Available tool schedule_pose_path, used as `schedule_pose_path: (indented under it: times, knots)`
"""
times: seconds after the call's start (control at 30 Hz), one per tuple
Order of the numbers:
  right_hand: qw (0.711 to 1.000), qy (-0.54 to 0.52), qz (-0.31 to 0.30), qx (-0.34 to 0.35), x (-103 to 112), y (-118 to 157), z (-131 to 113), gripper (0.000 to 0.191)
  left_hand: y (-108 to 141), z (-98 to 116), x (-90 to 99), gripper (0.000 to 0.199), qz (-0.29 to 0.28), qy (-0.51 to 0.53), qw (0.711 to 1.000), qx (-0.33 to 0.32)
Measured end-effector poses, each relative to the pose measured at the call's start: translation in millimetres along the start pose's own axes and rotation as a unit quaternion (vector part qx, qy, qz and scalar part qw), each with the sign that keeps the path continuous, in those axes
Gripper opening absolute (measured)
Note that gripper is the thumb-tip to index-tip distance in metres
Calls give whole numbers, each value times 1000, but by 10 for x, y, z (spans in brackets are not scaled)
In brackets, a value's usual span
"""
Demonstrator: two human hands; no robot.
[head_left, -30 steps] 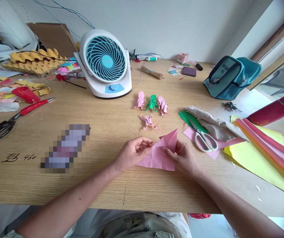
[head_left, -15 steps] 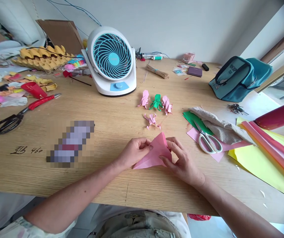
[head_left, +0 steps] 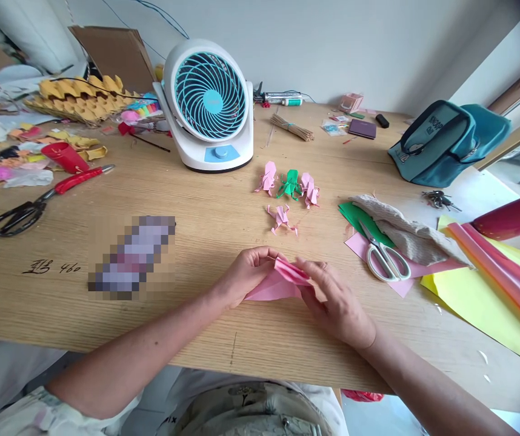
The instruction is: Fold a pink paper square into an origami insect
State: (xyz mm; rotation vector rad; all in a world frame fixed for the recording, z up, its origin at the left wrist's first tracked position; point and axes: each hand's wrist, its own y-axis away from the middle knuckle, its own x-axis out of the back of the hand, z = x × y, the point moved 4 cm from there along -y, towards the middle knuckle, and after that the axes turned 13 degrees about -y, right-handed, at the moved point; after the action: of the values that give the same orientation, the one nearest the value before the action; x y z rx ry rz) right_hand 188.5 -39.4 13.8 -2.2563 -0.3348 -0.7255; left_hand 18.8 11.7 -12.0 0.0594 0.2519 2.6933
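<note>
A partly folded sheet of pink paper [head_left: 273,288] is held between my two hands, low over the table's front half. My left hand [head_left: 247,275] pinches its left side, fingers curled behind it. On the right edge, my right hand [head_left: 335,303] grips the paper between thumb and fingers. The paper's upper flap is bent over, showing narrow pleats. Just beyond my hands stands a small pink origami figure [head_left: 280,219] with thin legs. Behind it sit a green origami figure [head_left: 290,184] and two more pink ones, one on each side.
White-handled scissors [head_left: 387,261] lie on pink and green sheets to the right, near a grey cloth [head_left: 414,233] and yellow paper [head_left: 482,297]. A white fan [head_left: 210,109] stands at the back. Large red-and-black scissors [head_left: 44,203] and a blurred flat object [head_left: 133,257] lie left.
The pink paper's raised top point has been bent down, so its pleated edge now shows. My right-hand fingers have shifted over the paper's edge. The camera view has moved slightly.
</note>
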Motion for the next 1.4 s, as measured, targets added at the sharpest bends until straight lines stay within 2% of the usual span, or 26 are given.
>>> schedule_pose_path:
  times: [0.07,0.1,0.17,0.27,0.47,0.67,0.8,0.9,1.0,1.1,1.23,1.4]
  knots:
    - [992,-51,61,-100,20,4,96,59,6,34,11,25,21,-35,999,-24]
    - [981,-92,70,-155,9,10,155,54,8,45,11,24,27,-46,998,-31]
    - [950,-187,51,-245,-43,20,254,39,7,49,8,22,39,-52,997,-37]
    - [917,-263,24,-297,-92,25,327,23,-1,19,-7,18,47,-47,997,-41]
    - [903,-272,77,-323,-59,43,390,30,-12,-33,-21,18,29,-30,998,-37]
    - [866,-342,85,-356,-100,75,440,25,-1,6,-81,20,-19,-50,996,-68]
    - [849,-367,93,-369,-104,99,477,25,8,12,-102,17,-9,-71,995,-70]
    - [836,-394,122,-361,-81,93,472,22,19,21,-107,14,-5,-84,994,-64]
    - [828,-417,140,-348,-63,69,437,17,33,40,-108,17,-12,-82,994,-65]
    - [815,-440,129,-354,-81,47,407,18,41,63,-103,21,-14,-70,995,-73]
    - [813,-430,115,-376,-109,58,408,17,35,58,-114,21,-23,-41,997,-62]
    - [811,-436,141,-365,-98,105,429,12,23,30,-130,15,-15,-21,999,-41]
